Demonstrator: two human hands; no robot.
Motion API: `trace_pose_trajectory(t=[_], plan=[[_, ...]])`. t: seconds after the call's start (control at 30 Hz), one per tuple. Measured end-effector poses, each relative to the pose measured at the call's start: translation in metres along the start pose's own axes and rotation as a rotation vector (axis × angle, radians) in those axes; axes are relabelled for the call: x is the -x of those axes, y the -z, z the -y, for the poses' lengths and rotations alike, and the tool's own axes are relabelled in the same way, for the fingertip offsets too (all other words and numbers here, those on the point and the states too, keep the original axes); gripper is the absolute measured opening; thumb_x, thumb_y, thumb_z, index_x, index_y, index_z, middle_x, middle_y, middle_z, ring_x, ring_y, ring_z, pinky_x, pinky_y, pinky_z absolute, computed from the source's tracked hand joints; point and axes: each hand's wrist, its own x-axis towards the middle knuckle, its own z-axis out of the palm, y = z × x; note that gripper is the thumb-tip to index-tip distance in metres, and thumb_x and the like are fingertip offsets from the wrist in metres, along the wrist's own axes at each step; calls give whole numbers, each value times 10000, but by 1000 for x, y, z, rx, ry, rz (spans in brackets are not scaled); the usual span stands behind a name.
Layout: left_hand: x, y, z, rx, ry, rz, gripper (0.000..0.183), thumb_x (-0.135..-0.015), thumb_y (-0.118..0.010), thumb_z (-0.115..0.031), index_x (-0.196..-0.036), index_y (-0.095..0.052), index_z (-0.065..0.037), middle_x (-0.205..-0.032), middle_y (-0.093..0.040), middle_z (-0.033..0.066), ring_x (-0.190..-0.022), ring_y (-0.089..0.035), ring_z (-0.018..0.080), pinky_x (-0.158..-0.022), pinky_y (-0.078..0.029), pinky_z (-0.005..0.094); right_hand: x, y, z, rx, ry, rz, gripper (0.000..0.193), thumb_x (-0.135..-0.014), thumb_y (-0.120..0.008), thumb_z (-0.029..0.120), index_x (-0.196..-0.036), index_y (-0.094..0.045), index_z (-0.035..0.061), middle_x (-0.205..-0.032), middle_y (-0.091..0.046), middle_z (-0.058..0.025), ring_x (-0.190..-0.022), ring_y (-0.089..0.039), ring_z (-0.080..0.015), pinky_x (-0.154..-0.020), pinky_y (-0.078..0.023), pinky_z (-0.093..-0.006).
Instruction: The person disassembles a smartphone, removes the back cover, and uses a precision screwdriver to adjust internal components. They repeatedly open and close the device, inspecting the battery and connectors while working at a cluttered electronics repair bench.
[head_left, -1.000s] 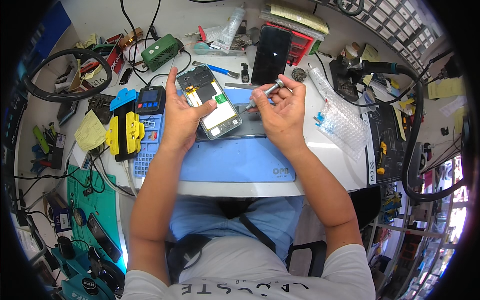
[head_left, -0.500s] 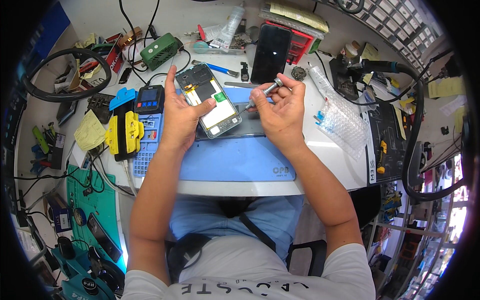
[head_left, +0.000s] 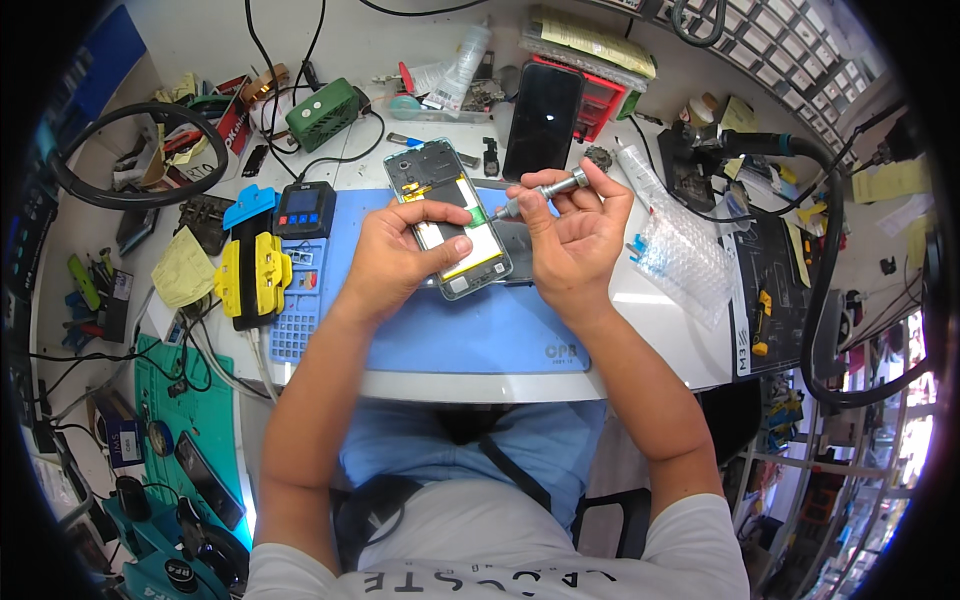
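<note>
An opened phone [head_left: 440, 205] with its back cover off lies on a blue work mat [head_left: 470, 330], showing a pale battery and dark frame. My left hand [head_left: 400, 262] grips the phone's near end, fingers laid across the battery. My right hand [head_left: 575, 235] holds a small silver screwdriver [head_left: 540, 193], its tip touching the phone's right edge about midway along.
A black phone [head_left: 543, 120] leans at the back of the bench. A blue and yellow device [head_left: 262, 262] stands left of the mat. Bubble wrap [head_left: 680, 255] lies to the right. A green box [head_left: 322, 112], cables and tools crowd the back and left.
The screwdriver's tip has come down onto the phone's right edge. My left hand's fingers have slid further across the battery. The phone itself has stayed in place.
</note>
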Motion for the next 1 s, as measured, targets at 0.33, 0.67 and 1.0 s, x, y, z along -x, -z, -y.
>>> trace_pose_trajectory(t=[0.33,0.67,1.0], plan=[[-1,2,9,-288,-87,-81,195,-868,-825,16,-1046,-764,68,-1034,-706,110,-920,-706,148,-818,-607,268,4,-3,-2,8,29,27,604,-962,-656,-108,-1395,-254,17,-1175,-588,-242,-1084,-633,-211,-927,-601,-348],[-2,2,11,-341,-105,-92,173,-864,-834,6,-1018,-775,59,-1063,-698,120,-937,-698,160,-838,-600,280,7,-2,-2,115,250,89,639,-931,-669,-142,-1403,-274,32,-1196,-587,-232,-1064,-690,-237,-874,-637,-338],[0,-1,7,-290,-94,-89,274,-847,-841,16,-1105,-757,58,-1141,-694,137,-1006,-698,188,-881,-605,307,7,-1,-4,157,329,142,666,-917,-669,-164,-1418,-283,45,-1196,-590,-219,-1061,-696,-237,-855,-635,-330]])
